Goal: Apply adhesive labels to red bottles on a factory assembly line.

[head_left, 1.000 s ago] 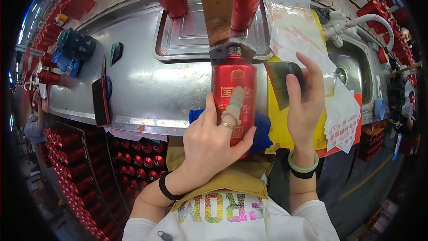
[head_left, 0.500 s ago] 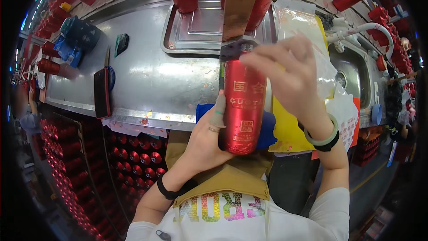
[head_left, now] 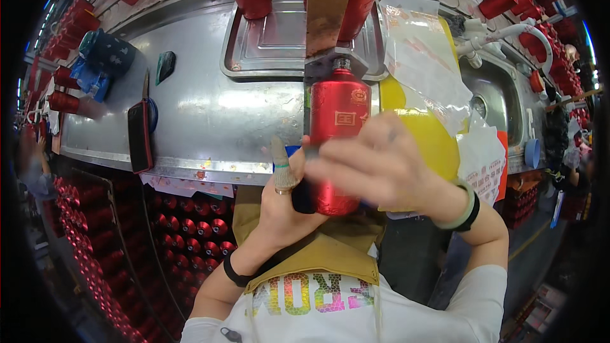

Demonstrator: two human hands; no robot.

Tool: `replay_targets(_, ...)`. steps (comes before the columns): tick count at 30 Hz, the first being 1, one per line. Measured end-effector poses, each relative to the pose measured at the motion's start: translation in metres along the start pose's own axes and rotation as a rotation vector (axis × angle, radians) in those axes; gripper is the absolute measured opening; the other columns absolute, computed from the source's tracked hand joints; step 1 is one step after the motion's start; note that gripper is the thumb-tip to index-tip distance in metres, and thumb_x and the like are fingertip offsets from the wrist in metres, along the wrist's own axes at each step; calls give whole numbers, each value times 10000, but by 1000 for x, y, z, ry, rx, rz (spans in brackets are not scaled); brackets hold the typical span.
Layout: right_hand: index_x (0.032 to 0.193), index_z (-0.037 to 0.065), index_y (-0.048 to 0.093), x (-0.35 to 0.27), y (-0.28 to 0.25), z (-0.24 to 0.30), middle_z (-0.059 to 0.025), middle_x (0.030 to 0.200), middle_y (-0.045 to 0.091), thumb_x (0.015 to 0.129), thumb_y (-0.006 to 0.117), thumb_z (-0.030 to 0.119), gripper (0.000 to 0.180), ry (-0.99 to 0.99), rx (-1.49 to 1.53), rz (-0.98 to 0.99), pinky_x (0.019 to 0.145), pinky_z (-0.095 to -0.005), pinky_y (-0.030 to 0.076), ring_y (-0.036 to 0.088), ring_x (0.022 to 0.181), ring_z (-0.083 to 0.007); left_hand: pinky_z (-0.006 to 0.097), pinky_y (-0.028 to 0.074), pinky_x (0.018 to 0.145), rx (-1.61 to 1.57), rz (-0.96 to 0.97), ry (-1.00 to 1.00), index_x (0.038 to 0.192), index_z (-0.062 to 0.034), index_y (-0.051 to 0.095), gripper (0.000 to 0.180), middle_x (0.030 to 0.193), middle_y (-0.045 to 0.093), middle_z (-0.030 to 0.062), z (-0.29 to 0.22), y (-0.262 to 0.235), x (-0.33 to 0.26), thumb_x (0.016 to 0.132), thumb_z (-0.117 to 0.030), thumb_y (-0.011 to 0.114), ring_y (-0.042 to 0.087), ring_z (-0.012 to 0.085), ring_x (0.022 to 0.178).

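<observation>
A glossy red bottle [head_left: 340, 100] with gold markings and a bare threaded neck stands upright in front of me at the bench edge. My left hand [head_left: 286, 215] cradles its lower left side, fingers hidden behind and under it. On that hand a digit in a pale knitted finger sleeve [head_left: 284, 174] points up, clear of the bottle. Across the bottle's front passes my right hand [head_left: 387, 168], smeared by motion; whether its fingertips touch the label or pinch anything cannot be made out. A blue cloth [head_left: 289, 152] shows partly behind the bottle.
A steel bench [head_left: 216, 101] carries a metal tray [head_left: 232, 63], a phone [head_left: 140, 136], a knife [head_left: 145, 84] and a dark jar [head_left: 107, 51]. A post [head_left: 327, 9] rises behind the bottle. Right are yellow sheeting [head_left: 432, 146] and a sink [head_left: 502, 89]; red bottles [head_left: 190, 225] fill racks below.
My right hand has come down from the bottle's neck to its front, uncovering the neck. The left hand's sleeved digit has lifted away from the bottle's side. The bottle appears slightly further left.
</observation>
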State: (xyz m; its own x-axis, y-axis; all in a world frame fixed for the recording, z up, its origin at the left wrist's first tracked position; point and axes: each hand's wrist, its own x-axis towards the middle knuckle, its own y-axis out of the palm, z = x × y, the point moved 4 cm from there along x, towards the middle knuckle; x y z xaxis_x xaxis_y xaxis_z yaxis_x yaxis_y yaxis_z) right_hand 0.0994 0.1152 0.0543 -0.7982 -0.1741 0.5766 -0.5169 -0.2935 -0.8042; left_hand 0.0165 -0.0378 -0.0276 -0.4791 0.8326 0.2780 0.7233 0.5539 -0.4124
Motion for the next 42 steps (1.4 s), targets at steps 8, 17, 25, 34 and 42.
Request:
replay_targets(8,998,134,764,-16,-7,-52,-29,963,730,715,788,96,287,255,-286,-340,797,-365,439,636,842,-212,449,386,1183,178,103,-63,1527,60,411,1053,1513,533,247,3,-10,3,674,-240,950,488,360,1440)
replay_targets(17,1274,8,621,-49,18,-47,-191,1046,669,920,662,-11,357,694,66,-400,779,-407,530,660,898,-376,437,497,1000,158,120,10,1559,30,402,1021,1402,587,215,-1,-10,4,700,-171,915,621,369,1156)
replay_targets(25,1231,-5,628,-74,37,-23,-103,1050,672,981,632,36,253,1004,370,-528,824,-306,499,630,901,-183,457,480,1022,-30,126,26,1584,46,331,1103,1567,432,257,-8,-11,12,723,-318,917,590,394,1215)
replay_targets(34,1270,1,611,-63,26,-10,11,993,602,1023,607,43,250,1181,670,-664,704,-212,387,483,806,-33,502,437,1074,269,126,108,1528,111,368,1200,1591,338,320,-10,-6,28,722,-643,841,506,470,1298)
replay_targets(42,1216,-4,627,-83,31,-25,-15,918,610,989,647,56,236,1224,263,-497,688,-246,413,521,781,-81,504,409,1122,202,141,134,1551,97,322,1225,1595,320,341,-10,-3,14,702,-588,879,466,498,1355)
